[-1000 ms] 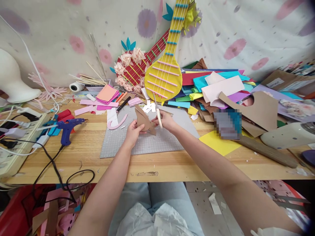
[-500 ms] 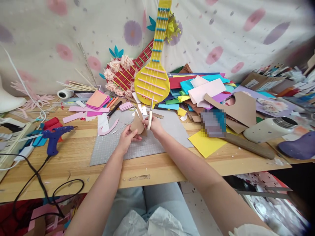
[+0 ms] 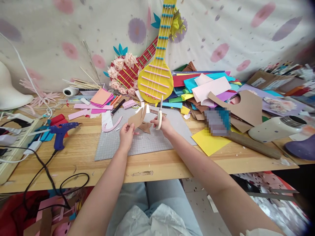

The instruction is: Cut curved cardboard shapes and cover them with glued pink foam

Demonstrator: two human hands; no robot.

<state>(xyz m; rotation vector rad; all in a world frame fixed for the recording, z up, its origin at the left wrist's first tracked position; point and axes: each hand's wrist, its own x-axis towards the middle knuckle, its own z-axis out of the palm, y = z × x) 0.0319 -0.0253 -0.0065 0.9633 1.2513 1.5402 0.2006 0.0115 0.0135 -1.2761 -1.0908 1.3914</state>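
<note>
Scissors clear of the brown card; cutting apparently paused
Take the grey cutting mat (image 3: pixel 157 142), on the wooden bench (image 3: pixel 88 141), as the dial: the right hand (image 3: pixel 165 125), at 2 o'clock, is curled around the white handles of the scissors (image 3: pixel 159 118), blades directed toward 12; the left hand (image 3: pixel 126 133), at 9 o'clock, pinches the brown card (image 3: pixel 135 118) between thumb and fingers, raised toward 11; a smaller pointed brown piece (image 3: pixel 145 127) sits near dial centre, its attachment to the held card undetermined. Change: half a second ago the hands nearly met, scissors against the card; a gap now separates them, which suggests an interrupted cut with the card edge exposed for checking
</note>
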